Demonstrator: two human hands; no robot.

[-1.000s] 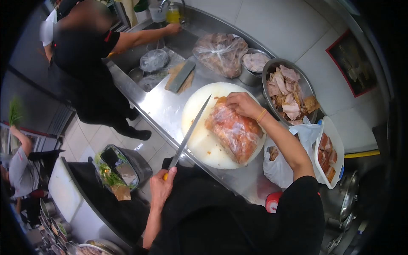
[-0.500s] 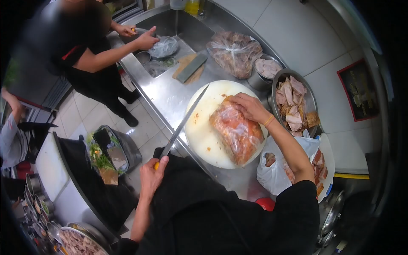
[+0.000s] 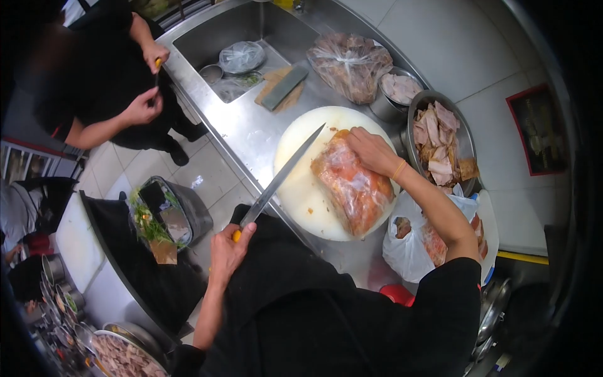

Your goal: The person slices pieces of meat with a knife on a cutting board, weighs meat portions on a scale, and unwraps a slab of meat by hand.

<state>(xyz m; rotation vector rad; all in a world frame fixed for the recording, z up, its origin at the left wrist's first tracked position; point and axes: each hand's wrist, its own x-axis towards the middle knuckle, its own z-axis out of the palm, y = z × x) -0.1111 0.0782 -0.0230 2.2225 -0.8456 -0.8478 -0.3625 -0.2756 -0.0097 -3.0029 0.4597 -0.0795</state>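
Observation:
My left hand [image 3: 228, 254] is closed round the yellow handle of a long knife [image 3: 276, 182]. The blade slants up and away, its tip over the round white cutting board [image 3: 292, 147]. On that board lies a large piece of reddish meat [image 3: 355, 188] in clear plastic wrap. My right hand [image 3: 372, 151] grips the top end of the wrapped meat with bent fingers; the fingertips are partly hidden. The blade is apart from the meat, to its left. A few small brown scraps dot the board.
Beyond the board are a sharpening stone [image 3: 284, 88] on brown card, a sink [image 3: 217, 38], and a bag of meat [image 3: 352, 66]. Bowls of cut meat [image 3: 436, 141] and a white plastic bag [image 3: 405, 239] stand right. A co-worker [image 3: 94, 75] holds a yellow-handled tool. A bin [image 3: 188, 213] stands left.
The co-worker's hands have drawn back from the sink. My knife has shifted slightly right and up in view, while my right hand stays on the wrapped meat, its fingers bunched more closely.

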